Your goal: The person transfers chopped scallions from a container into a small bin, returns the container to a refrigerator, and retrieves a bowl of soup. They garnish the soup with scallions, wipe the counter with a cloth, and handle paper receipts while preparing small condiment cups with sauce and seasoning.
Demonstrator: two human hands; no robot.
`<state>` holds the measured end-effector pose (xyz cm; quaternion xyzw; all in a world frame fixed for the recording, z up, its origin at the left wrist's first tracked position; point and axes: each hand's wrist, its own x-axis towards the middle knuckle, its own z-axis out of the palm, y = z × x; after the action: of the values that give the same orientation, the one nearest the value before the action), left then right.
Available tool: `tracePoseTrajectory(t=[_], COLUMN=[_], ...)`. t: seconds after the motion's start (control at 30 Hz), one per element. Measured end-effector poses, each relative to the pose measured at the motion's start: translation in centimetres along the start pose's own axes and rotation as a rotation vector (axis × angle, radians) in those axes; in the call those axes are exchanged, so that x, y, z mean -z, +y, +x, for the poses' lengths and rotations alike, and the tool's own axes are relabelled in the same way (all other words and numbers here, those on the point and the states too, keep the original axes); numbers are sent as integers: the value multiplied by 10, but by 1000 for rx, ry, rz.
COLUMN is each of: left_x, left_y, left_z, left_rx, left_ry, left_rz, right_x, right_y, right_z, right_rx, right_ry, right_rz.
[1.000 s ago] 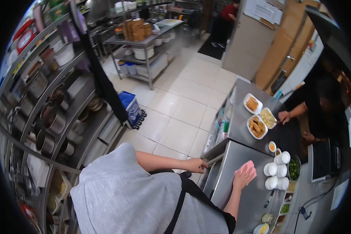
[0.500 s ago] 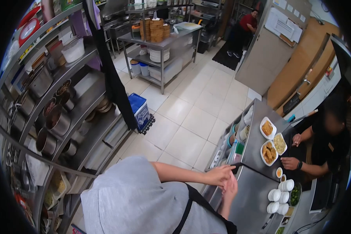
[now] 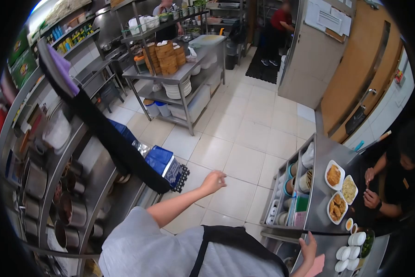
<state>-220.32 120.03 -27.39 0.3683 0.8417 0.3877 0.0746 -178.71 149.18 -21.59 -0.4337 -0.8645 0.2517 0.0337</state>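
Note:
My left hand (image 3: 214, 182) is over the tiled floor in front of my grey shirt, fingers loosely bent and apart, with nothing visible in it. At the lower right, my right hand (image 3: 309, 248) is raised beside the steel counter (image 3: 325, 237), thumb and fingers spread. A flat pink piece (image 3: 316, 265) shows beside its wrist; whether they touch is unclear. Stacked white cups (image 3: 354, 251) stand to its right. Farther up the counter are white dishes of fried food (image 3: 337, 208) and a dish of pale shredded food (image 3: 349, 189).
A dark-clothed person (image 3: 394, 180) is across the counter. Pot-filled shelves (image 3: 73, 212) line the left, near a blue-and-white box (image 3: 163, 164). A steel table (image 3: 189, 76) holds bamboo steamers ahead. Two people stand farther back, one in red (image 3: 281, 21).
My hands have parted: the left has moved left over the floor, the right down and right. The view has shifted. The pink piece and a second person at the back now show.

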Motion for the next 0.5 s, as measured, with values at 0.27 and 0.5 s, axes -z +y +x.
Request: tracePoseTrajectory(t=[0.27,0.5], left_x=[-41,-12], left_y=[-32,-285], left_z=[191,125], left_rx=[21,679], left_ry=[47,-466], left_rz=[54,431], right_x=[-8,-19], right_y=[-68,-202], right_z=[183,403], right_rx=[78,250], right_ry=[-127,-133], right_rz=[-6,-122])
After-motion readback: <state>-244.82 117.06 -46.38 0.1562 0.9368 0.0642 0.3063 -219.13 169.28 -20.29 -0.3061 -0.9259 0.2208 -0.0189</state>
